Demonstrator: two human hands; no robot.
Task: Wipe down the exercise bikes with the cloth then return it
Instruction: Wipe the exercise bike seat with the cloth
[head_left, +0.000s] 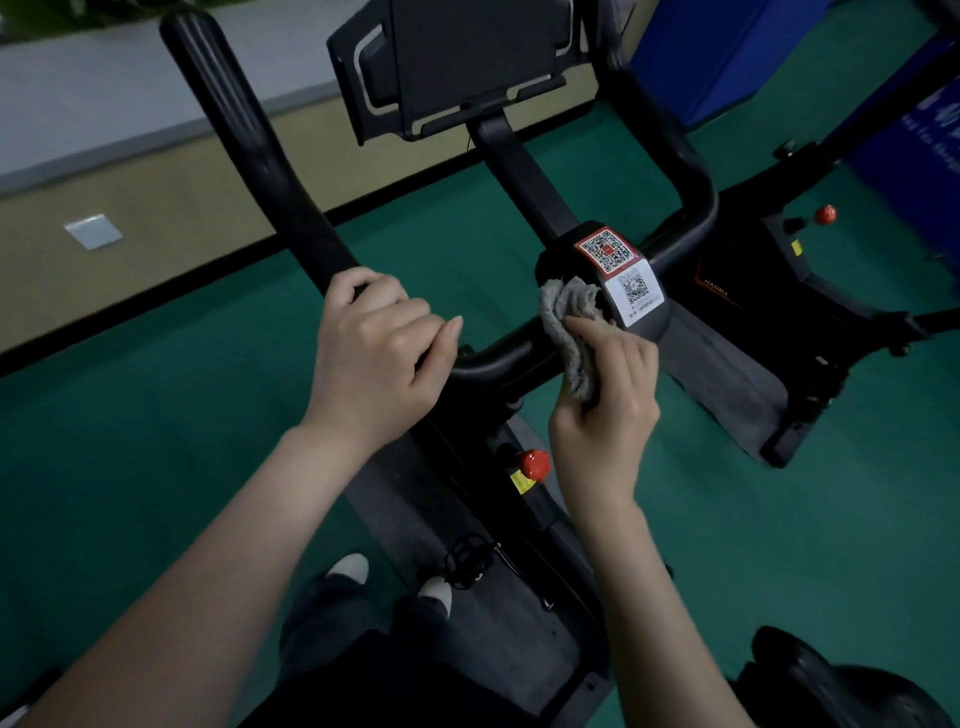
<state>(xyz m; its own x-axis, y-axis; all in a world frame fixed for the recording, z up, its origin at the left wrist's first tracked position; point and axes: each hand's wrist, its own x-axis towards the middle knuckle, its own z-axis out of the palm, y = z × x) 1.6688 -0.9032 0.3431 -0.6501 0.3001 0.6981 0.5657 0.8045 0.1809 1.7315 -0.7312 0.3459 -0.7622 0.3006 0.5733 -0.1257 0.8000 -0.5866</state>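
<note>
**Hands.** The left hand (374, 353) has its fingers curled over the near bend of the handlebar (270, 171) and grips it as a brace. The right hand (605, 400) pinches a bunched grey cloth (569, 332) and presses it onto the crossbar (498, 358), just beside the centre clamp (561, 260).

**Risks.**
- The cloth is wadded, so little of its face meets the tube. The underside and far side are likely to be missed.
- The cloth's upper edge touches the clamp next to the QR stickers (621, 275). Rubbing across their edges could lift or smear them.
- The stretch of bar under the left hand goes unwiped unless that grip shifts.
- Nothing shows whether the console tray (467, 67), the red knob (535, 464) or the second bike (779, 270) to the right have been cleaned. Omitting any of them leaves the task incomplete.
- The return place for the cloth is not in view.
</note>
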